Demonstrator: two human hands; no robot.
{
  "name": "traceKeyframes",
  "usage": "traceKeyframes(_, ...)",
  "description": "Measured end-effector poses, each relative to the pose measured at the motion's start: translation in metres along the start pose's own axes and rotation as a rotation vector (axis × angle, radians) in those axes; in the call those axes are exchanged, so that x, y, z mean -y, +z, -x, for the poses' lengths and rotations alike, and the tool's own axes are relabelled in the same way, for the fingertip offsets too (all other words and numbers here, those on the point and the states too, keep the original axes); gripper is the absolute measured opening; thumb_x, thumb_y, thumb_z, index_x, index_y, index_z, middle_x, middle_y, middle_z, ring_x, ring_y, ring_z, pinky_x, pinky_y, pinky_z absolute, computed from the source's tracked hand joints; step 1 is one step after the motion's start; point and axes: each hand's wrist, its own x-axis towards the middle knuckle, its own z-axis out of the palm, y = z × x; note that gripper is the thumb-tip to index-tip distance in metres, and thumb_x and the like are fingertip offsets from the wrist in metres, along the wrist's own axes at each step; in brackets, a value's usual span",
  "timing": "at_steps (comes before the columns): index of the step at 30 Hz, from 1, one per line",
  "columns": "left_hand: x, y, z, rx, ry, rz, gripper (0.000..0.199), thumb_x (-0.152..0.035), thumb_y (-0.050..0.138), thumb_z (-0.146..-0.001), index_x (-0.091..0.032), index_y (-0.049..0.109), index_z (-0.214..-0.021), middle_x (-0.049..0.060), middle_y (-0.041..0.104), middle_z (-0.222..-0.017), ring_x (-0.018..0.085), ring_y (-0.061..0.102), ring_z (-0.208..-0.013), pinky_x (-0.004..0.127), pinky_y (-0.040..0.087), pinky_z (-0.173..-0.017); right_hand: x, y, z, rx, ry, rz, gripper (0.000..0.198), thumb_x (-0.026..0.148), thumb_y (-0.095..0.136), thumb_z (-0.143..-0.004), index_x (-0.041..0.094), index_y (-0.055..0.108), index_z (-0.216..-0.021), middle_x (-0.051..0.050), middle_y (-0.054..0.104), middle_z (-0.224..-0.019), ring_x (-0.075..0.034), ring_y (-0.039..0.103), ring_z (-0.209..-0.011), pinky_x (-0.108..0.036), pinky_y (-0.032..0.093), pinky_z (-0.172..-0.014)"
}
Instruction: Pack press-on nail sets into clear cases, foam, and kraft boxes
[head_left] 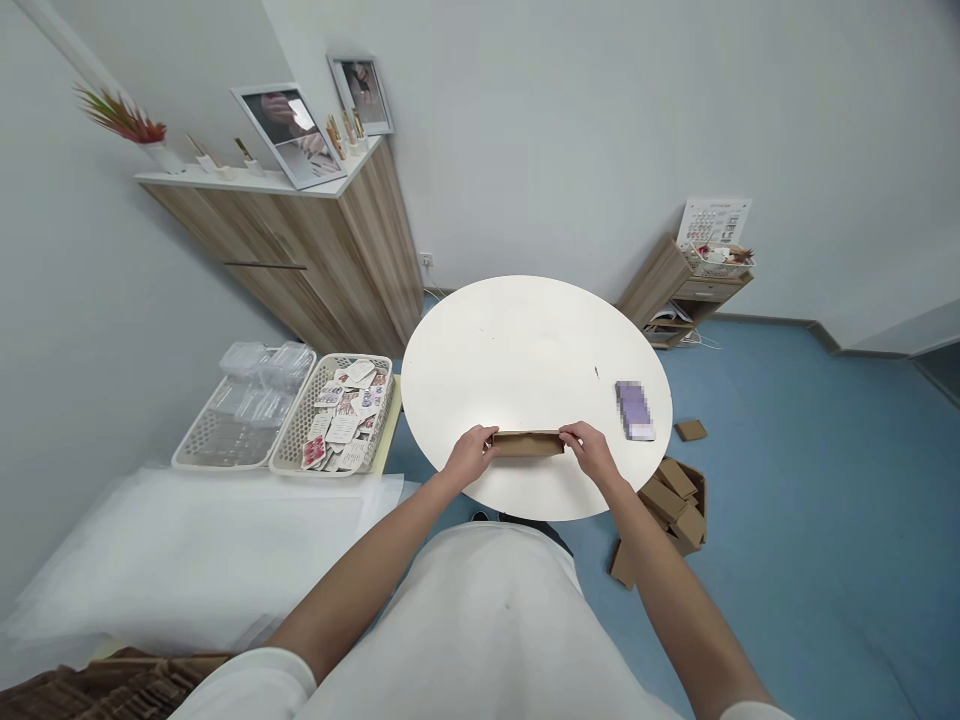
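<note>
A small brown cardboard box (pixel 529 444) is held over the near part of the round white table (pixel 517 340), its long side facing me. My left hand (pixel 472 455) pinches its left end between thumb and fingers. At the opposite end, my right hand (pixel 590 450) grips the corner the same way. The box's flaps are too small to make out clearly. To the right of my right hand lies a purple item (pixel 635 410), blurred out, on the tabletop.
Left of the table, one white basket (pixel 281 465) holds printed cards and another (pixel 184 462) clear plastic cases. White sheets (pixel 202 550) are spread nearer me. On the blue floor at right stands a carton (pixel 703 500) of flat brown boxes. Wooden cabinets (pixel 375 230) line the wall.
</note>
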Motion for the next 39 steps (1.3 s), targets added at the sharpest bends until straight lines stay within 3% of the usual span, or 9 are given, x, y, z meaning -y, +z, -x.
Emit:
traceKeyframes(7, 0.004, 0.002, 0.006, -0.022, -0.009, 0.142, 0.04, -0.042, 0.044, -0.079, -0.02, 0.052, -0.113, 0.005, 0.056, -0.09, 0.016, 0.056, -0.08, 0.028, 0.045, -0.072, -0.007, 0.011, 0.011, -0.062, 0.184, -0.212, 0.039, 0.053, 0.049, -0.072, 0.019, 0.061, -0.086, -0.007, 0.061, -0.088, -0.019, 0.055, -0.081, -0.033, 0.043, -0.073)
traceKeyframes(11, 0.007, 0.003, 0.003, -0.04, -0.252, 0.289, 0.05, -0.05, 0.033, -0.082, -0.017, 0.046, -0.119, 0.008, 0.058, -0.102, 0.015, 0.058, -0.082, 0.026, 0.044, -0.071, -0.01, 0.014, 0.011, -0.061, 0.429, -0.364, 0.046, 0.056, 0.044, -0.073, 0.021, 0.055, -0.101, -0.008, 0.058, -0.1, -0.018, 0.057, -0.082, -0.03, 0.045, -0.067)
traceKeyframes(14, 0.014, 0.007, 0.0, 0.066, -0.39, 0.373, 0.056, -0.055, 0.031, -0.081, -0.017, 0.043, -0.121, 0.009, 0.059, -0.107, 0.016, 0.06, -0.082, 0.025, 0.045, -0.068, -0.011, 0.021, 0.01, 0.006, 0.562, -0.401, 0.045, 0.055, 0.042, -0.074, 0.023, 0.053, -0.104, -0.008, 0.057, -0.105, -0.018, 0.059, -0.081, -0.028, 0.046, -0.063)
traceKeyframes(17, 0.022, 0.014, 0.003, 0.125, -0.394, 0.386, 0.056, -0.055, 0.034, -0.08, -0.017, 0.044, -0.12, 0.01, 0.058, -0.111, 0.018, 0.059, -0.092, 0.025, 0.044, -0.07, -0.012, 0.032, 0.016, 0.057, 0.55, -0.343, 0.044, 0.052, 0.041, -0.075, 0.022, 0.052, -0.106, -0.008, 0.056, -0.108, -0.017, 0.06, -0.078, -0.029, 0.045, -0.064)
traceKeyframes(21, 0.029, 0.023, 0.011, 0.092, -0.315, 0.376, 0.051, -0.048, 0.035, -0.083, -0.016, 0.043, -0.122, 0.01, 0.054, -0.119, 0.019, 0.054, -0.103, 0.027, 0.044, -0.079, -0.016, 0.042, 0.029, 0.031, 0.444, -0.256, 0.045, 0.046, 0.037, -0.078, 0.023, 0.046, -0.116, -0.007, 0.054, -0.113, -0.017, 0.06, -0.081, -0.032, 0.045, -0.072)
traceKeyframes(25, 0.024, 0.028, 0.017, 0.059, -0.213, 0.384, 0.044, -0.032, 0.038, -0.084, -0.021, 0.038, -0.126, 0.006, 0.051, -0.123, 0.017, 0.051, -0.109, 0.028, 0.042, -0.086, -0.02, 0.043, 0.041, -0.03, 0.369, -0.21, 0.043, 0.037, 0.044, -0.076, 0.024, 0.046, -0.116, -0.006, 0.054, -0.116, -0.019, 0.055, -0.098, -0.035, 0.042, -0.083)
traceKeyframes(29, 0.02, 0.043, 0.02, 0.053, -0.187, 0.443, 0.045, -0.018, 0.045, -0.078, -0.021, 0.041, -0.122, 0.006, 0.05, -0.124, 0.016, 0.051, -0.109, 0.028, 0.044, -0.087, -0.025, 0.042, 0.053, -0.031, 0.377, -0.276, 0.043, 0.028, 0.051, -0.07, 0.022, 0.047, -0.113, -0.007, 0.054, -0.115, -0.018, 0.055, -0.099, -0.034, 0.044, -0.085)
traceKeyframes(35, 0.014, 0.07, 0.023, 0.045, -0.207, 0.525, 0.041, -0.029, 0.053, -0.075, -0.019, 0.044, -0.114, 0.009, 0.053, -0.119, 0.018, 0.054, -0.104, 0.03, 0.044, -0.085, -0.034, 0.035, 0.068, -0.12, 0.47, -0.285, 0.045, 0.03, 0.056, -0.067, 0.02, 0.047, -0.109, -0.011, 0.054, -0.117, -0.02, 0.055, -0.101, -0.034, 0.045, -0.083)
traceKeyframes(39, 0.003, 0.08, 0.021, 0.082, -0.256, 0.437, 0.051, -0.038, 0.054, -0.074, -0.019, 0.04, -0.119, 0.01, 0.051, -0.12, 0.02, 0.054, -0.099, 0.031, 0.043, -0.082, -0.038, 0.022, 0.07, -0.106, 0.549, -0.19, 0.051, 0.035, 0.055, -0.068, 0.019, 0.044, -0.115, -0.011, 0.055, -0.115, -0.019, 0.058, -0.096, -0.031, 0.046, -0.079)
